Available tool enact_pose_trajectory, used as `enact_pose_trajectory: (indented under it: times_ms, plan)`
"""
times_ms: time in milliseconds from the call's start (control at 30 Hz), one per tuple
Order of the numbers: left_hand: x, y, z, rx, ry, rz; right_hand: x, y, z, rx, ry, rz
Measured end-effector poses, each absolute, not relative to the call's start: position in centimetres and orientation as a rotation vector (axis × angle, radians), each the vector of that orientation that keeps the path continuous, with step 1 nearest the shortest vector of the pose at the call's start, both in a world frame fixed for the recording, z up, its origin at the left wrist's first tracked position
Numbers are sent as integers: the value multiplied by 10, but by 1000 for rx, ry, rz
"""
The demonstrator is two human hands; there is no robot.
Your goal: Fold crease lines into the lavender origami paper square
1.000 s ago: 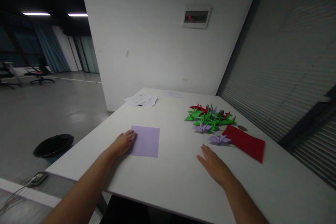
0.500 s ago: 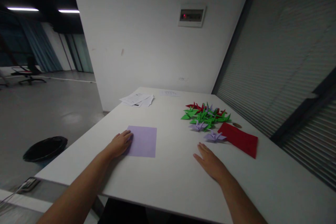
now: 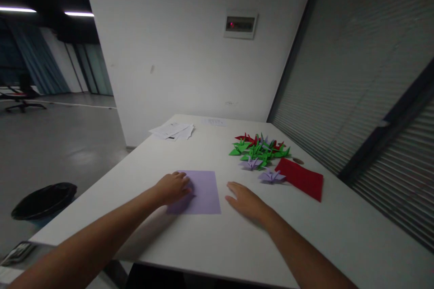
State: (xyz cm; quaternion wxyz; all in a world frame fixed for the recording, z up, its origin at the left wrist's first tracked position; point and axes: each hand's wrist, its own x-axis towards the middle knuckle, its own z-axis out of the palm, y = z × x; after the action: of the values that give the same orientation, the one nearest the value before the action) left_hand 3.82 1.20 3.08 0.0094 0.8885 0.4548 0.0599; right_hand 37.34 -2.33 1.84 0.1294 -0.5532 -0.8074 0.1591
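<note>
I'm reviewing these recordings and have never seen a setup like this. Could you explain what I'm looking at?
There is no machine here: the two bare hands belong to a person wearing a camera on the head. That one camera gives the only view, forward and down over a white table.

The left hand is over the left part of a flat purple sheet; whether it touches the paper is hard to tell. The right hand is open beside the sheet's right edge, holding nothing.

Further right are folded paper birds in green, red and purple, with red paper next to them. White papers lie toward the far left.
</note>
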Motion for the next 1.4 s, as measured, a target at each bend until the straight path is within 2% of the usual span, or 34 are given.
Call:
enact_pose_trajectory:
  times_ms: [233,433,600,833,1400]
  plan:
    - [58,65,42,2810,1361,120,343,3,33,-1565,-2180,535]
    - [19,97,40,2711,1334,183,331,17,24,-1578,-2148,468]
    - [-5,88,33,2570,1070,283,338,18,10,-1508,-2223,325]
    - [19,68,26,2639,924,265,356,14,6,-1473,-2223,285]
    - [39,63,9,2756,1086,383,359,18,5,-1740,-2254,251]
